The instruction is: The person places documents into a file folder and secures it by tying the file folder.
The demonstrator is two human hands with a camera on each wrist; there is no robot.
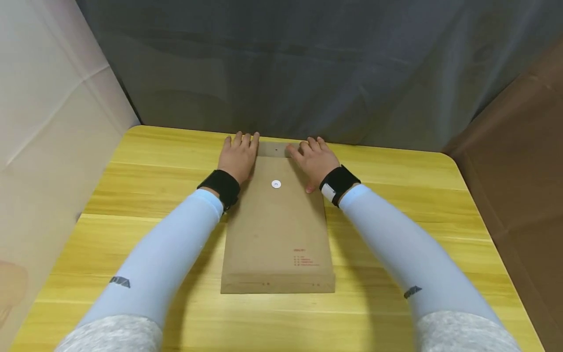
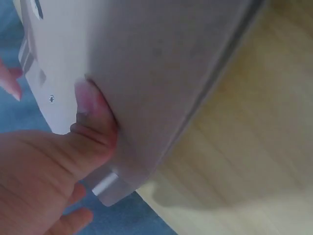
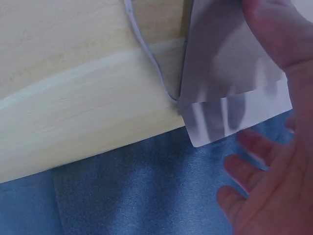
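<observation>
Head view: we see both hands at the far end of a brown kraft envelope (image 1: 277, 230) that lies flat and lengthwise on the yellow wooden table (image 1: 145, 166). The envelope's body extends from the hands back toward us, between the two forearms; its white string-tie disc (image 1: 276, 184) sits between the wrists, and the flap (image 1: 274, 148) lies between the fingertips at the table's far edge.

Left hand (image 1: 238, 156): fingers held straight and close together, palm down at the envelope's far left corner. In the left wrist view, the thumb (image 2: 95, 125) presses against the paper's underside at that corner.

Right hand (image 1: 314, 159): fingers loosely extended, resting on the far right corner. In the right wrist view, the thumb lies on the flap (image 3: 234, 73), whose corner overhangs the table edge, while the other fingers (image 3: 254, 147) are spread and relaxed beyond it.

Both arms reach forward, wrists low, each bearing a black wrist strap (image 1: 222, 186).
</observation>
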